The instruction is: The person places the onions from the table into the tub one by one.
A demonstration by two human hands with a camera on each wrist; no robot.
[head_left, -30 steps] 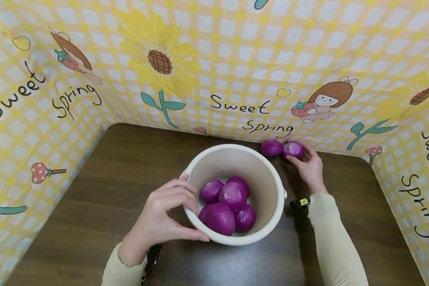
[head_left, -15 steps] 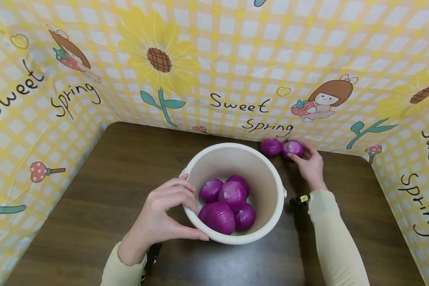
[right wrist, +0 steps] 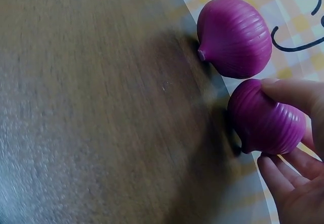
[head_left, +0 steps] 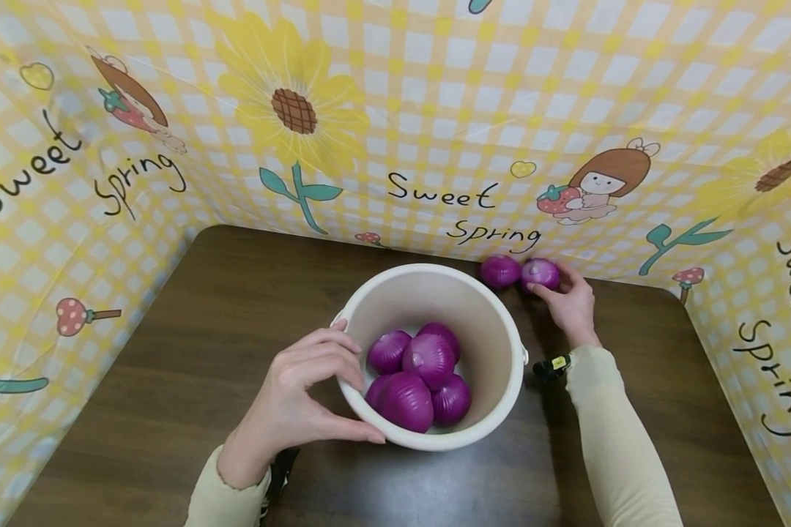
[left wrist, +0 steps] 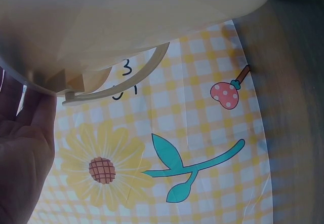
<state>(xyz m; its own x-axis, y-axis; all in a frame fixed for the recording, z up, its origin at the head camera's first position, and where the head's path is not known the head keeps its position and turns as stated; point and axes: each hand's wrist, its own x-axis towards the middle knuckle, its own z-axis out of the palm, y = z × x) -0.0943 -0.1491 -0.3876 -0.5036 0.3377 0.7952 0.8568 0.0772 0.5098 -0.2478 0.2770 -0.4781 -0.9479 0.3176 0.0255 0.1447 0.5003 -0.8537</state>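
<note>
My left hand (head_left: 303,391) grips the left rim of a white bucket (head_left: 428,442), fingers over the edge and thumb along the near side. Inside the bucket lie several purple onions (head_left: 428,361) in a heap. At the table's back edge, my right hand (head_left: 572,306) holds a purple onion (right wrist: 266,118) between thumb and fingers. Just left of it in the head view sits another purple onion (head_left: 499,271), close beside the held one. The left wrist view shows the bucket's outer wall (left wrist: 136,11) and its handle (left wrist: 136,84), with part of my left hand at the left edge.
The dark wood table (head_left: 171,351) is bounded at the back and both sides by a yellow checked cloth (head_left: 422,132). The bucket stands on the table between my arms. A black wrist device (head_left: 551,367) sits at my right cuff.
Very little differs. My right hand and wrist shift slightly at the onion, while the bucket, my left hand and the onions stay in place.
</note>
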